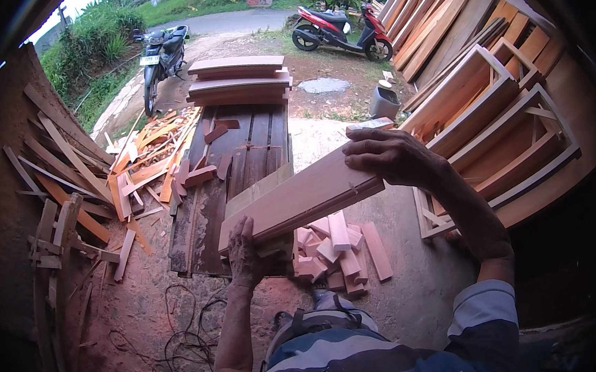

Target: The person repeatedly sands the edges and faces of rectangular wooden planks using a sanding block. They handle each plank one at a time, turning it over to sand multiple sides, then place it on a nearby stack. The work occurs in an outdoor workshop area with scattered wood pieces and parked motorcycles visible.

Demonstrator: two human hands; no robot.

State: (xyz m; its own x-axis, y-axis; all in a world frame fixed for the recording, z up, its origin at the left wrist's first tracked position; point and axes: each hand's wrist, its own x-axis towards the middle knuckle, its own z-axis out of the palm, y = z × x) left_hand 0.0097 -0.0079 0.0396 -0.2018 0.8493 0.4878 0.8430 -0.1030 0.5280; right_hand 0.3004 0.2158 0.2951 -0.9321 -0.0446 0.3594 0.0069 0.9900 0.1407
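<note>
Slanting across the view, a wide wooden board (303, 191) with a grooved edge is held up between my hands over the near end of a dark slatted workbench (207, 221). My left hand (246, 252) grips its lower left end. Its upper right end is in my right hand (383, 153), fingers over the top. A paler piece of wood (259, 188) shows just behind the board; whether it touches the board I cannot tell. Small offcuts (200, 176) lie on the bench's left side. At the far end stands a stack of curved-edged boards (240, 83).
Wood blocks (345, 246) are heaped on the floor right of the bench. Scrap strips (149, 160) pile up at left. A black cable (190, 323) lies coiled near my feet. Wooden frames (514, 139) lean at right. Two motorbikes (340, 28) stand outside.
</note>
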